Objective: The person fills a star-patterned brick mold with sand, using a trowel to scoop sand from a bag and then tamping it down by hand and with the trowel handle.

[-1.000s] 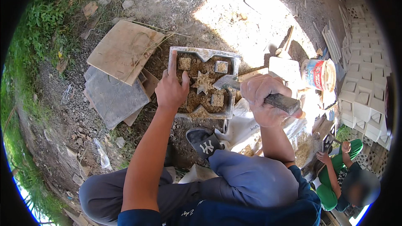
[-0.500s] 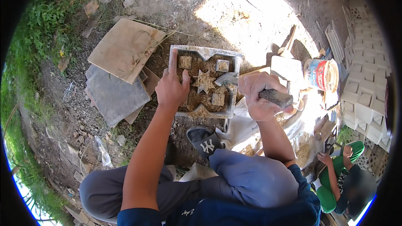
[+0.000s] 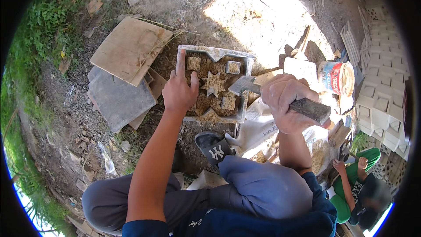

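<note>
On the ground in front of my knees sits the mould point(image 3: 249, 66), a grey frame with notched walls. Inside it, sandy mix point(image 3: 210, 66) lies around a star point(image 3: 213, 84) in the middle and square blocks point(image 3: 233, 67) toward the corners; grains cover the star's top too. My left hand point(image 3: 180, 91) is spread at the mould's left wall, the index finger laid straight along the rim and the thumb pointing inward over the mix. My right hand point(image 3: 291, 103) is clenched round the handle of the tool point(image 3: 312, 110), whose flat grey blade reaches over the mould's right side; I cannot tell whether its edge touches the mix. To the right, a bucket point(image 3: 334, 78) stands near a white sheet point(image 3: 268, 127), but what it holds is unclear. Boards point(image 3: 130, 52) lie stacked on the left, close to the mould.
</note>
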{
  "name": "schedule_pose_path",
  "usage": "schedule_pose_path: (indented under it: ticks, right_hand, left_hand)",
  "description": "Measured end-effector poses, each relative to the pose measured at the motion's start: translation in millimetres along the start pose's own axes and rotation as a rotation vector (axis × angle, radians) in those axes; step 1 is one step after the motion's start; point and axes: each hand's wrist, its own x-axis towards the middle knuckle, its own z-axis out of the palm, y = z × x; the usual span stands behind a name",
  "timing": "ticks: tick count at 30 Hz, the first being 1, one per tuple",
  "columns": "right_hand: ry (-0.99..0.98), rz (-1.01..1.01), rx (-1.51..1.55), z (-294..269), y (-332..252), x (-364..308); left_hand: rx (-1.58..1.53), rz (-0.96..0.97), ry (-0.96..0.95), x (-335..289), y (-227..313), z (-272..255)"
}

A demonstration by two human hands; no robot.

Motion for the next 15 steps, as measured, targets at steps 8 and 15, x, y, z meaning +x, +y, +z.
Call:
schedule_pose_path:
  ticks: [8, 15]
  right_hand:
    - [0.149, -0.031, -0.151, 21, -9, 4]
    - [0.186, 0.0, -0.375, 29, -5, 1]
  left_hand:
    - [-0.019, 0.024, 0.018, -3, -3, 3]
    - [0.006, 0.028, 0.022, -3, -2, 3]
